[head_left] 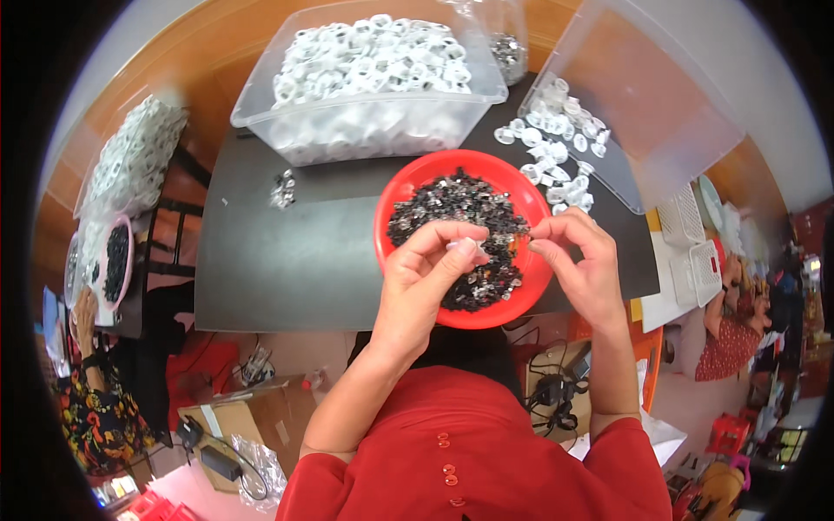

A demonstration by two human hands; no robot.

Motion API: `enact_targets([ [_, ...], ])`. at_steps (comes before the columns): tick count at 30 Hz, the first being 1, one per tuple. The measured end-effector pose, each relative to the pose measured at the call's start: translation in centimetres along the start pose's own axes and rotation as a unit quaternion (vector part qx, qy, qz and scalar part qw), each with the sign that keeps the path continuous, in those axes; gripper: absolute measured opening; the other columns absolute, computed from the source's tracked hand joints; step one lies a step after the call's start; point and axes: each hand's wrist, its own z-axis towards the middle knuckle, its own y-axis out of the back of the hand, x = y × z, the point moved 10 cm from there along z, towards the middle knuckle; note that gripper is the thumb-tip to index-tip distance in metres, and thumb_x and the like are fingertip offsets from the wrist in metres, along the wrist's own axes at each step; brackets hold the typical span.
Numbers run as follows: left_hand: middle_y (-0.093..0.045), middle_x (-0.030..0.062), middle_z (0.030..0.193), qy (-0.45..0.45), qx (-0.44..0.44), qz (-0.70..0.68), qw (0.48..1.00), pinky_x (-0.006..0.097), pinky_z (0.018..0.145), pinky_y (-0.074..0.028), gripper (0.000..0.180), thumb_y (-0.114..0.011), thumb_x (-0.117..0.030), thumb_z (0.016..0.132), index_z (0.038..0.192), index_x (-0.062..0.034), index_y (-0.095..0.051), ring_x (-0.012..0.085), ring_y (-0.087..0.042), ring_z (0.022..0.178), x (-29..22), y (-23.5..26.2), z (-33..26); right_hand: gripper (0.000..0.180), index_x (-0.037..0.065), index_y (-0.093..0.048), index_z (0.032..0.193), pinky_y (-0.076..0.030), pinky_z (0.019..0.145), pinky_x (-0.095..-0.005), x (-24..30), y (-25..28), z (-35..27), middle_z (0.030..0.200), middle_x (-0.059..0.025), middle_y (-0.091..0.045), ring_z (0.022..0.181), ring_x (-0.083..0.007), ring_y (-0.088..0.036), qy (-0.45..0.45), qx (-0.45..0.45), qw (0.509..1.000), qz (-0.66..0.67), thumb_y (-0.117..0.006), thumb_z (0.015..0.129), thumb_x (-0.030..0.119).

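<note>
1. Small dark parts [460, 208] filled a red bowl [395, 195] at the near edge of a dark tabletop [287, 252], heaped almost rim to rim, which suggested much of the sorting or fitting lay ahead.
2. White rings [369, 56] stood piled high in a clear tub [365, 130] behind the bowl, and a smaller scatter of rings [556, 139] lay on a tilted clear lid [660, 113] to the right; whether either pile was finished work or fresh stock could not be told.
3. A few loose metal bits [282, 189] sat on the tabletop left of the bowl, well apart from both hands.
4. Left hand [426, 278] hovered over the bowl with its fingers [456, 247] curled in and pressed together, thumb against forefinger, pinching a small pale piece [459, 247], probably one ring.
5. Right hand [582, 260] hung just beside it, above the bowl's right rim, its fingers [543, 233] bent and closed to a fine pinch; what they gripped was too small to make out.
6. Both sets of fingertips pointed toward each other and were near, though not plainly touching, which looked like one piece being joined to another.
7. Another person [95, 408] worked at the far left beside a pink bowl [117, 260] of similar dark parts.
</note>
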Motion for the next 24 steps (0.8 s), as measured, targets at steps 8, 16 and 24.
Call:
enact_targets([
  [8, -0.068, 0.0077, 0.107, 0.065, 0.034, -0.030, 0.997, 0.030, 0.087, -0.050, 0.023, -0.060, -0.019, 0.096, 0.110, -0.0019, -0.066, 0.0142, -0.064, 0.094, 2.6, -2.5, 0.0, 0.017, 0.004, -0.069, 0.087, -0.047, 0.065, -0.0280, 2.8, 0.0, -1.2, 0.082, -0.0044, -0.063, 0.073, -0.0171, -0.059, 0.115, -0.098, 0.988, 0.036, -0.076, 0.074, -0.004],
  [16, -0.069, 0.0051, 0.101, 0.159, 0.041, -0.208, 0.964, 0.028, 0.085, -0.050, 0.018, -0.067, -0.014, 0.091, 0.107, -0.0044, -0.068, 0.0131, -0.063, 0.088, 4.4, -2.6, 0.3, 0.022, 0.007, -0.071, 0.091, -0.047, 0.070, -0.0306, 3.0, -0.6, -1.7, 0.082, -0.0040, -0.064, 0.073, -0.0202, -0.059, 0.178, -0.104, 0.978, 0.017, -0.075, 0.073, -0.004],
  [24, -0.066, 0.0069, 0.109, 0.084, -0.014, -0.048, 0.995, 0.028, 0.089, -0.049, 0.014, -0.067, -0.008, 0.090, 0.102, -0.0015, -0.067, 0.0127, -0.062, 0.095, 3.4, -1.2, 1.0, 0.021, 0.006, -0.070, 0.094, -0.047, 0.070, -0.0312, 1.5, 0.1, -1.2, 0.086, -0.0057, -0.066, 0.077, -0.0211, -0.061, 0.098, -0.110, 0.987, 0.056, -0.074, 0.076, -0.003],
])
